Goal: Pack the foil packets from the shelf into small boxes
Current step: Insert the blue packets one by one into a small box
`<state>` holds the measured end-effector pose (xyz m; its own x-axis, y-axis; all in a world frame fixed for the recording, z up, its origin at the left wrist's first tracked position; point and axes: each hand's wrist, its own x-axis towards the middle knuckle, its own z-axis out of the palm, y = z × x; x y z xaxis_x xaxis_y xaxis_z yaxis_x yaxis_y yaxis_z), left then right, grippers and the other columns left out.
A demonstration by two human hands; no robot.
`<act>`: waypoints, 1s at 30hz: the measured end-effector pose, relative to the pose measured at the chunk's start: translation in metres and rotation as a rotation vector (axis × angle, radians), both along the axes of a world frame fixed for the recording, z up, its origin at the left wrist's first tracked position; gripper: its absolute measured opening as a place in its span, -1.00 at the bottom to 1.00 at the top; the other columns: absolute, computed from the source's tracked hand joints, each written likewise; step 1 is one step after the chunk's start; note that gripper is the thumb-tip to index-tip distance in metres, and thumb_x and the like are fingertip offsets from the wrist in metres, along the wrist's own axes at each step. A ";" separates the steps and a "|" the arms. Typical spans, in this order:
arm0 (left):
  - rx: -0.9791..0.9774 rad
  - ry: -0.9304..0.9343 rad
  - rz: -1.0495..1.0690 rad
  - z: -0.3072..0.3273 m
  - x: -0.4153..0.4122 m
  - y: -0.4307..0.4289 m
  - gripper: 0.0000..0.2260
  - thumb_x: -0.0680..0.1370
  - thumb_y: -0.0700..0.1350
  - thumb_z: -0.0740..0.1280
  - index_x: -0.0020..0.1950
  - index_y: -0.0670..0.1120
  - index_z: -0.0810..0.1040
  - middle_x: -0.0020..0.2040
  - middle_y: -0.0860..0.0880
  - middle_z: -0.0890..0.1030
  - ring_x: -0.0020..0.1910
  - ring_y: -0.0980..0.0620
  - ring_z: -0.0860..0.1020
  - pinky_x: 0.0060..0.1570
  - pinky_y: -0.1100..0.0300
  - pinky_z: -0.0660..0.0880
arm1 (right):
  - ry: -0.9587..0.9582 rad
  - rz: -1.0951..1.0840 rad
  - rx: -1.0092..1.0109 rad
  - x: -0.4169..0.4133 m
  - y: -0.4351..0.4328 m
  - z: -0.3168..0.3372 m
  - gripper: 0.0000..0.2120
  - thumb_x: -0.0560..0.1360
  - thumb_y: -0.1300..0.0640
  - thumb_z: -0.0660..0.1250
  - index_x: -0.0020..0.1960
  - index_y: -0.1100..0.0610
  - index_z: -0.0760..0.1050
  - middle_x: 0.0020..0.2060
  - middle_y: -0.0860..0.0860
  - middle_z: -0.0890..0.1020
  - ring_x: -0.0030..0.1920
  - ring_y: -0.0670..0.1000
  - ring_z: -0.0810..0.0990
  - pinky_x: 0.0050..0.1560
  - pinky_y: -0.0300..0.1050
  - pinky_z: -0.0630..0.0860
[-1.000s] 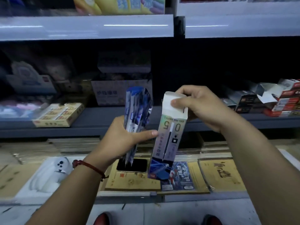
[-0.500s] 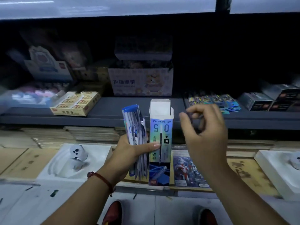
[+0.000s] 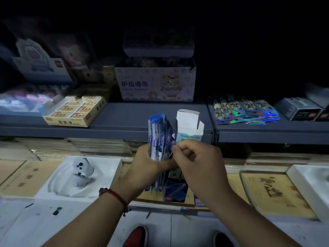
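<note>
My left hand (image 3: 147, 168) grips a thick upright bundle of blue foil packets (image 3: 159, 138) and, beside it, a small tall box (image 3: 188, 127) marked "GEL INK REFILL" with its top flap standing open. My right hand (image 3: 197, 163) has come against the bundle, and its fingertips pinch the edge of a packet at the bundle's right side, in front of the box. The box's lower part is hidden behind both hands. More foil packets (image 3: 243, 111) lie fanned out on the grey shelf (image 3: 124, 120) at the right.
On the shelf stand a yellow tray of erasers (image 3: 76, 111), a finger-bandage carton (image 3: 154, 84) and grey boxes (image 3: 300, 109) at far right. Below are stacked notebooks (image 3: 270, 189), and white trays (image 3: 81, 175) with a small figure. My red shoes show at the bottom.
My right hand let go of the box flap, drew back, then closed in onto the packet bundle. My left hand now holds box and bundle together. The view tilted down.
</note>
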<state>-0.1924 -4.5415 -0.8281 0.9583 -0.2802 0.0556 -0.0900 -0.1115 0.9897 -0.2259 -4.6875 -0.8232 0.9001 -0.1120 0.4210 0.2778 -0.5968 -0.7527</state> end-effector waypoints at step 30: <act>0.174 0.082 0.030 -0.015 0.000 0.016 -0.58 0.38 -0.10 0.61 0.20 -0.02 0.60 -0.03 0.14 0.74 -0.05 0.12 0.72 -0.11 0.23 0.66 | -0.217 -0.211 0.289 -0.007 -0.050 0.024 -0.62 0.63 0.06 0.37 -0.25 0.28 0.43 -0.48 0.18 0.46 -0.48 0.11 0.42 -0.45 -0.03 0.33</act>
